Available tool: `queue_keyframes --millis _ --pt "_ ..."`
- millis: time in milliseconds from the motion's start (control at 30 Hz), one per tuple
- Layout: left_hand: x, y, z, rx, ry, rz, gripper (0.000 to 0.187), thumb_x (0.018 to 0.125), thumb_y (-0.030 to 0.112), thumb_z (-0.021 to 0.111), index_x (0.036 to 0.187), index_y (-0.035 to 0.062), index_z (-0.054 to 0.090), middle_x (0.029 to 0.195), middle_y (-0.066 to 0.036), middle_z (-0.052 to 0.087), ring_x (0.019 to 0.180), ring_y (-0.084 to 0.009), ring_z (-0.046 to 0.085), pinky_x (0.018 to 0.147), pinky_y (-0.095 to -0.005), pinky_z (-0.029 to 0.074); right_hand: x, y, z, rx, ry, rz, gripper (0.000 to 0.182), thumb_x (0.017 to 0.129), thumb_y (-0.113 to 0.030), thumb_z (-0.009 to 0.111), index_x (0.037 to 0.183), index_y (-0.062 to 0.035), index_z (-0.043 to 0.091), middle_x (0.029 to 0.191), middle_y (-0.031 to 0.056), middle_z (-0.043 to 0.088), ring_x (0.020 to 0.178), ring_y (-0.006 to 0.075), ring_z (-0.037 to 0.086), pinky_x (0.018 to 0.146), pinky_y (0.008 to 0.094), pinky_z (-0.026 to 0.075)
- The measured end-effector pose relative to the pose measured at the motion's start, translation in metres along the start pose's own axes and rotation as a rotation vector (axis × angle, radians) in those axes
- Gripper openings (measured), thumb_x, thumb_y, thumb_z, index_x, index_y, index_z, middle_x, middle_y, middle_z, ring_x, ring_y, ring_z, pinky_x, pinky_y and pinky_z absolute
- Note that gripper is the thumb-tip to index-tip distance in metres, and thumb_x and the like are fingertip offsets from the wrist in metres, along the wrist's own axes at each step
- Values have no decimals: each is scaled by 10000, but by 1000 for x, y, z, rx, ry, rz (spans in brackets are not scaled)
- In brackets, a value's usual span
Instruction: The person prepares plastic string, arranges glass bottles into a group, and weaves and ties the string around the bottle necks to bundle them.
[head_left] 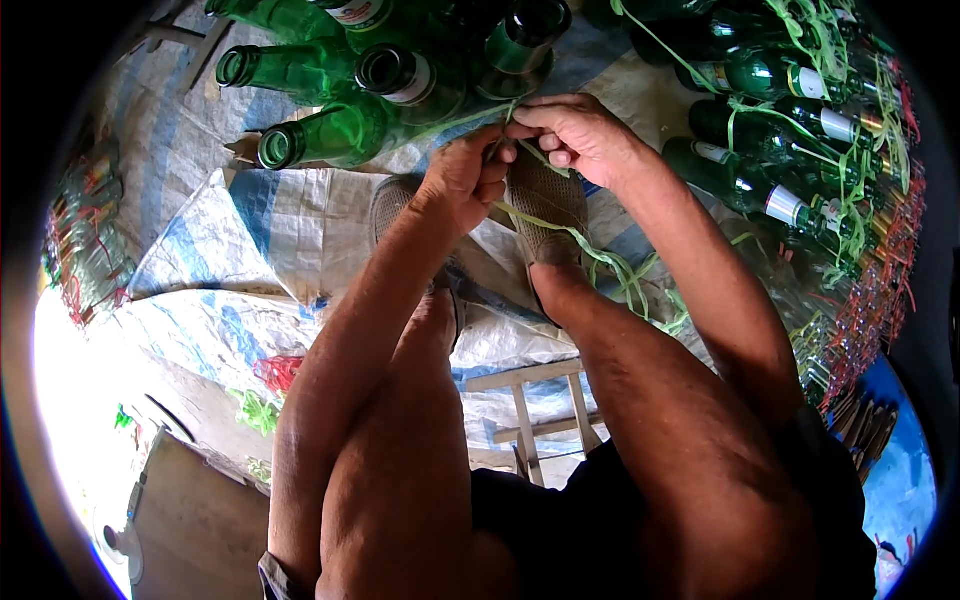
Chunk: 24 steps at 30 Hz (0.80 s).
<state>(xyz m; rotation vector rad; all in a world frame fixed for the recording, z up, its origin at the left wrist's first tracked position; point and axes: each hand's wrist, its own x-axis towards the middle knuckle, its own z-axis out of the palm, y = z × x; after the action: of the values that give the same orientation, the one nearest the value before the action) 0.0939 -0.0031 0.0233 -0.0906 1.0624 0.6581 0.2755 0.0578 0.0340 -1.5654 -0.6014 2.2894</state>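
Observation:
My left hand (pixel 466 178) is closed on a pale green plastic string (pixel 553 222), just above my shoes. Fingertips pinched together, my right hand (pixel 582 138) grips the same string right beside it. One stretch of the string runs up-left along the near side of a group of green glass bottles (pixel 345 130); a loose tail hangs down past my right shoe (pixel 545 205). Whether there is a knot between my fingers is hidden. Some bottles in the group stand with open mouths up, and others lean left.
More green bottles (pixel 760 185) with tangled green string lie at the right. Red strings (pixel 890 270) hang over stacked bottles at the far right edge. A striped blue-and-white tarp (pixel 215 240) covers the ground. A wooden stool (pixel 525 400) is between my legs.

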Motion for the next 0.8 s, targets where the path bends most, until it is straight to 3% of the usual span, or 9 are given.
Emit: queue_keyframes --millis 333,633,800 --pt "4 -14 -1 -56 10 148 181 1025 265 630 902 135 606 761 55 569 480 -36 327 427 -224 211 3 5 -5 -102 7 -55 159 920 -189 743 989 -46 724 865 33 741 618 42 543 512 216 467" --pt "-1 -16 0 -136 38 226 106 994 166 685 932 84 657 760 18 613 481 -34 374 424 -205 248 5 5 -5 -194 12 -96 179 900 -231 747 946 -59 728 854 31 743 622 40 577 534 222 511" --pt "-4 -19 2 -97 39 272 81 993 183 699 980 112 662 794 30 635 476 -18 359 426 -202 236 5 5 -5 -223 0 -94 179 947 -245 727 945 -67 710 861 10 724 621 21 542 522 195 449"
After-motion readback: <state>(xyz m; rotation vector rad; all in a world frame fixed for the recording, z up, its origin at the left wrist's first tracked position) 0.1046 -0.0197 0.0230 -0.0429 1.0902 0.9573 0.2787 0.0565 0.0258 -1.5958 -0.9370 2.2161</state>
